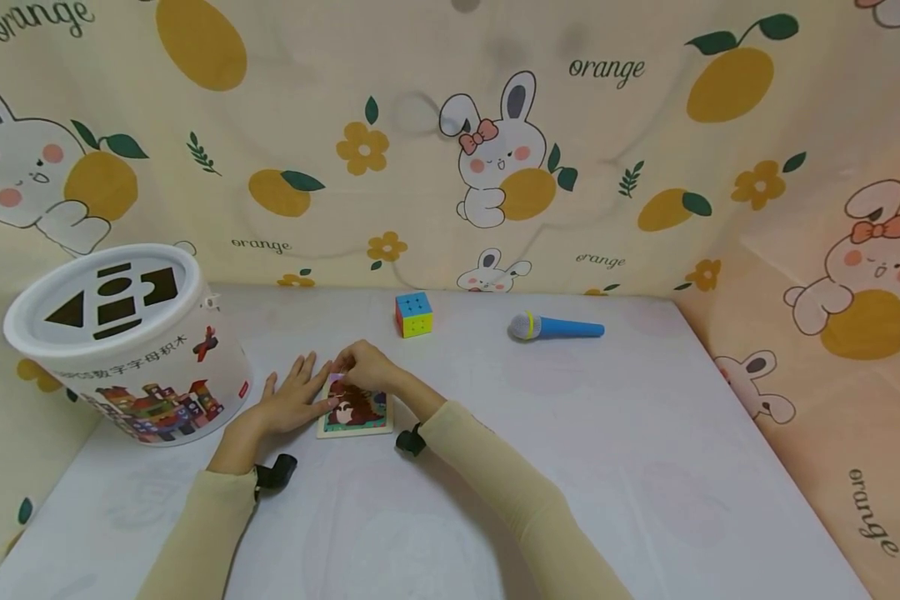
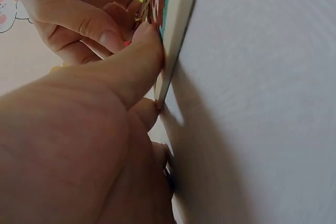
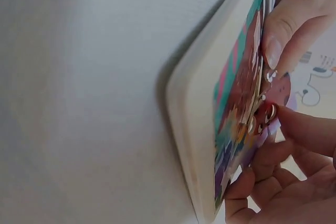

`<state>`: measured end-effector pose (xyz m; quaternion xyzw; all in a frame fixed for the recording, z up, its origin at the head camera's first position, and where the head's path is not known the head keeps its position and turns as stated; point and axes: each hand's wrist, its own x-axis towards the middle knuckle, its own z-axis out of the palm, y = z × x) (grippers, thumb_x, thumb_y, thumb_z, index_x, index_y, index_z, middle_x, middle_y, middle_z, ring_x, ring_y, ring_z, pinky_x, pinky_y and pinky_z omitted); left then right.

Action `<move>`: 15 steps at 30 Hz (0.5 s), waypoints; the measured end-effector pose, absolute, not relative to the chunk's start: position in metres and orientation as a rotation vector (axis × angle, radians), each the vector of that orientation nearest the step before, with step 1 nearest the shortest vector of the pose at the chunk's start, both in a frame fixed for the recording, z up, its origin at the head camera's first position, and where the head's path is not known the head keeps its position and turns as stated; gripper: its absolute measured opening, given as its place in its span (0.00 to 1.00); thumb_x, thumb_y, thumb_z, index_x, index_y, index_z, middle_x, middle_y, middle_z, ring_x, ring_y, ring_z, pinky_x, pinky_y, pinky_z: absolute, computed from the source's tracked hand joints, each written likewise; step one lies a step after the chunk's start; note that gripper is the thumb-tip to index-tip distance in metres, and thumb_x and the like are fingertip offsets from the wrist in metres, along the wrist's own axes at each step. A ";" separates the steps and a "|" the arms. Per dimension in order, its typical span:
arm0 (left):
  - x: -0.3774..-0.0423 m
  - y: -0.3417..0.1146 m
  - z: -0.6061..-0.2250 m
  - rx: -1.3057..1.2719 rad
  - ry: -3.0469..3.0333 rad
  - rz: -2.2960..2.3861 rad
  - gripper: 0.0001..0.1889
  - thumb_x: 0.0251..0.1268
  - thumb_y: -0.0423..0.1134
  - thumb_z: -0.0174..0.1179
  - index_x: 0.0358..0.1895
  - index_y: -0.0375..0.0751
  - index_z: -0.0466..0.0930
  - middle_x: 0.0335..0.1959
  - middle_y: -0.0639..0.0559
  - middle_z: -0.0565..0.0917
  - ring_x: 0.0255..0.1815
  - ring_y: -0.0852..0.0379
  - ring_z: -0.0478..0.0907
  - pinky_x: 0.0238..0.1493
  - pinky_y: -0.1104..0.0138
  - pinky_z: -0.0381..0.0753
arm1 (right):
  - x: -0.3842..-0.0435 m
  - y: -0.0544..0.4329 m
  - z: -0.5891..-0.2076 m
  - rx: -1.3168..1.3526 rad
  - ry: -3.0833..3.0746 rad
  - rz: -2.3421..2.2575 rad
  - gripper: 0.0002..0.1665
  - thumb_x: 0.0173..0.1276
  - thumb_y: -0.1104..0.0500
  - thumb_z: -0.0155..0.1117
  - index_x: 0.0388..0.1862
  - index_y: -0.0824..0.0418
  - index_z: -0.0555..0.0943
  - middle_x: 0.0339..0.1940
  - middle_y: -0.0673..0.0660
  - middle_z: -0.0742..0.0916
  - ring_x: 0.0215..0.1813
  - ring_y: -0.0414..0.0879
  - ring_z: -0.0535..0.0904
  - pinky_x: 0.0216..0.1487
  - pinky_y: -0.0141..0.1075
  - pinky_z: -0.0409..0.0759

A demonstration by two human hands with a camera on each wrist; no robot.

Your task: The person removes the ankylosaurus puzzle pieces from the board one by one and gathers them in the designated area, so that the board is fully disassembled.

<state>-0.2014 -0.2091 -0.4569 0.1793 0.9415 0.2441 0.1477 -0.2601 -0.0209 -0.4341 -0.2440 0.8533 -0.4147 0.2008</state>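
A small square picture puzzle (image 1: 363, 421) with a pale wooden border lies flat on the table. My left hand (image 1: 288, 406) lies at its left side with fingers spread, the thumb resting on the picture. Over the puzzle's upper part, my right hand (image 1: 367, 367) has curled fingers. Seen from the right wrist, it pinches a puzzle piece (image 3: 266, 116) with a reddish-brown face and white eyes, tilted up from the board. The left thumb (image 3: 274, 51) touches the picture close by. The right fingers hide part of the puzzle in the head view.
A big white bucket (image 1: 225, 367) with shape holes in its lid stands at the left. Behind the puzzle is a colour cube (image 1: 414, 315). A blue toy microphone (image 1: 570, 327) lies farther right on the white table (image 1: 645, 467). Patterned cloth (image 1: 420, 192) borders the back and sides.
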 end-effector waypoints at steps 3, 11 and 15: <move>-0.202 -0.210 -0.459 0.518 2.706 0.716 0.45 0.73 0.65 0.46 0.80 0.36 0.46 0.79 0.27 0.34 0.78 0.30 0.27 0.65 0.30 0.21 | -0.260 -0.020 -0.433 -0.678 2.392 -1.151 0.10 0.67 0.71 0.64 0.46 0.69 0.85 0.37 0.57 0.85 0.38 0.43 0.74 0.43 0.30 0.74; -0.205 -0.211 -0.465 0.511 2.710 0.701 0.45 0.73 0.65 0.46 0.80 0.36 0.45 0.79 0.29 0.34 0.79 0.31 0.27 0.65 0.30 0.20 | -0.261 -0.024 -0.436 -0.709 2.511 -0.942 0.08 0.68 0.65 0.66 0.46 0.62 0.85 0.40 0.54 0.86 0.43 0.43 0.77 0.50 0.35 0.76; -0.207 -0.212 -0.468 0.504 2.712 0.689 0.45 0.73 0.65 0.46 0.80 0.37 0.44 0.79 0.29 0.33 0.79 0.31 0.27 0.66 0.31 0.20 | -0.263 -0.023 -0.437 -0.738 2.525 -0.911 0.08 0.66 0.66 0.67 0.43 0.61 0.85 0.37 0.52 0.85 0.40 0.43 0.76 0.46 0.33 0.75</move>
